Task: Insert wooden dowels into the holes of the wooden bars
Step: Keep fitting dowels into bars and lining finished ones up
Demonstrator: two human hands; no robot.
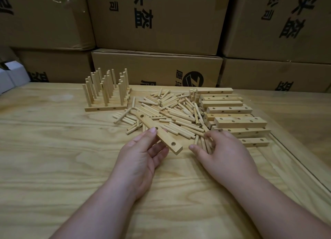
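Wooden table (53, 158), cartons (161, 20) behind; left hand (141, 156) grips bar (159, 133), right hand (222, 154) seemingly pinches dowels (204, 143).

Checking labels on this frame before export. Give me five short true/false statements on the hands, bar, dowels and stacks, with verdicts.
1. The left hand holds a wooden bar with empty holes. True.
2. The right hand rests flat and idle on the table. False: its fingers are gathering a few dowels at the near edge of the loose pile.
3. Finished bars with upright dowels stand at the far left. True.
4. The stack of empty bars lies left of the loose pile. False: it lies right of it.
5. Cardboard boxes stand behind the table. True.
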